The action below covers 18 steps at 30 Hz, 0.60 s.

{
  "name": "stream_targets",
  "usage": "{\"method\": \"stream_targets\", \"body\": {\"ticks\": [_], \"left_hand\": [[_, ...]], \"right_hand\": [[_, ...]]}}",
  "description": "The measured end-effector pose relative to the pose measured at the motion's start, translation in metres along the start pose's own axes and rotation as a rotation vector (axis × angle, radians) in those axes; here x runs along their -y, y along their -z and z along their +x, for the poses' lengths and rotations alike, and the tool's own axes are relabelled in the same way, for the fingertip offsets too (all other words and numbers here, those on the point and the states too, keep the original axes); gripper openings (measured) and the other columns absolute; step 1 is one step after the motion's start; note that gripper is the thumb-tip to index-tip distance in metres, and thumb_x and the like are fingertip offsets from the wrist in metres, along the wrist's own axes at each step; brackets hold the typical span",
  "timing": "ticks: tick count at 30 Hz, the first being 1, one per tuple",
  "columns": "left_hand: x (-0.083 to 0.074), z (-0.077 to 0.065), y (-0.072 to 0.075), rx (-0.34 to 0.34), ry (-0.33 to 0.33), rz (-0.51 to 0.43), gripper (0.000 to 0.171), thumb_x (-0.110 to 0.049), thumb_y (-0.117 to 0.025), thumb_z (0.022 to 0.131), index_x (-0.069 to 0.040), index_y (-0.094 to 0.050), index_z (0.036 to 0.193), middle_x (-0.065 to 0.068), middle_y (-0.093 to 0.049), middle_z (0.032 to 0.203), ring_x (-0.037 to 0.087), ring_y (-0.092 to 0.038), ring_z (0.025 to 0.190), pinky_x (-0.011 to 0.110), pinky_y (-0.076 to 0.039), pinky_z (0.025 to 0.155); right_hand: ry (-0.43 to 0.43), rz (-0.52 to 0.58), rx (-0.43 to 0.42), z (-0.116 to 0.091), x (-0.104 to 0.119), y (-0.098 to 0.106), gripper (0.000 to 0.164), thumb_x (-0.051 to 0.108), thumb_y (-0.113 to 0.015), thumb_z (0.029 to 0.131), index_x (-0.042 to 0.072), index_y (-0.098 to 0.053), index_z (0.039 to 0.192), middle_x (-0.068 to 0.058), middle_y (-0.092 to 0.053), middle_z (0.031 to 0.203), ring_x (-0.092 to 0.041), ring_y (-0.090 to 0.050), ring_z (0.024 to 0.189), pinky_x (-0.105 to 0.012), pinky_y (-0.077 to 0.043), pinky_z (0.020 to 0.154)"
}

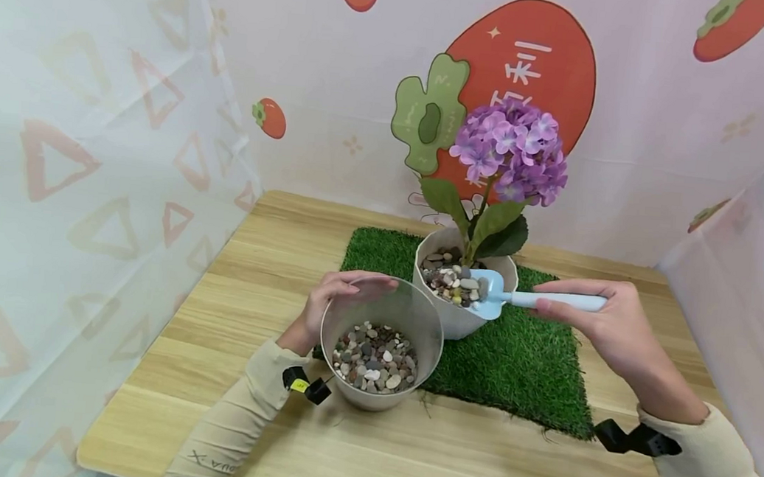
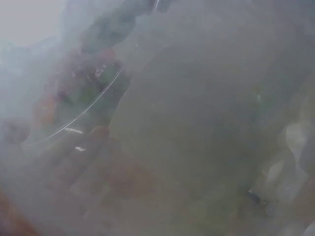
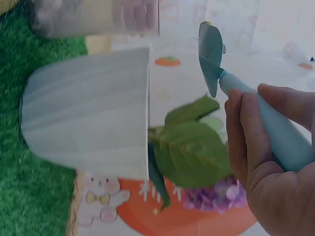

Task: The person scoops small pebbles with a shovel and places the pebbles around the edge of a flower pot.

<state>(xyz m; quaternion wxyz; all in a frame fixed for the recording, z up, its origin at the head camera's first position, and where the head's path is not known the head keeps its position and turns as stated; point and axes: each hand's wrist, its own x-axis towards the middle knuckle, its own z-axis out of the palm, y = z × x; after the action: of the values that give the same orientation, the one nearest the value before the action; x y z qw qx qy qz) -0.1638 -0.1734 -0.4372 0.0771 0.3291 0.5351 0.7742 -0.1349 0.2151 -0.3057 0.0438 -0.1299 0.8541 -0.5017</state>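
My right hand (image 1: 609, 321) grips the handle of a light blue trowel (image 1: 496, 298), with the blade over the rim of a white flower pot (image 1: 449, 321). Pebbles (image 1: 468, 284) lie on and in front of the blade. A purple hydrangea (image 1: 511, 151) with green leaves rises from the pebbles in the pot. On the near left, my left hand (image 1: 327, 301) holds a translucent bucket (image 1: 373, 402) around its far left side, some fingers showing through the wall. Small mixed stones (image 1: 380, 357) cover the bucket's bottom. The trowel (image 3: 210, 59) appears edge-on in the right wrist view.
The pot stands on a green artificial grass mat (image 1: 512, 373), which lies on a wooden table (image 1: 230, 316). Pale printed cloth (image 1: 333, 176) hangs behind and along both sides. Haze and the bucket wall blur most of the left wrist view.
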Motion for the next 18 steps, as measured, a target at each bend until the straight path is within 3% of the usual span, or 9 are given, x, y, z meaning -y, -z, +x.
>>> {"method": "stream_targets", "body": {"ticks": [10, 18], "left_hand": [[-0.002, 0.001, -0.001, 0.002, 0.004, -0.009, 0.05, -0.001, -0.02, 0.092, 0.022, -0.039, 0.132, 0.041, -0.043, 0.136, 0.05, -0.042, 0.132, 0.054, -0.031, 0.117], [-0.001, 0.001, 0.0, 0.001, 0.005, 0.003, 0.05, -0.001, -0.021, 0.091, 0.023, -0.039, 0.131, 0.041, -0.043, 0.135, 0.051, -0.042, 0.131, 0.056, -0.03, 0.117]], "right_hand": [[-0.106, -0.103, -0.088, -0.01, -0.019, 0.027, 0.04, 0.032, -0.071, 0.087, 0.01, -0.069, 0.12, 0.001, -0.077, 0.099, -0.007, -0.071, 0.097, -0.011, -0.051, 0.082], [-0.199, -0.223, -0.131, -0.014, -0.03, 0.041, 0.044, 0.043, -0.073, 0.083, 0.016, -0.071, 0.117, 0.006, -0.077, 0.098, 0.004, -0.061, 0.099, -0.016, -0.044, 0.075]]}}
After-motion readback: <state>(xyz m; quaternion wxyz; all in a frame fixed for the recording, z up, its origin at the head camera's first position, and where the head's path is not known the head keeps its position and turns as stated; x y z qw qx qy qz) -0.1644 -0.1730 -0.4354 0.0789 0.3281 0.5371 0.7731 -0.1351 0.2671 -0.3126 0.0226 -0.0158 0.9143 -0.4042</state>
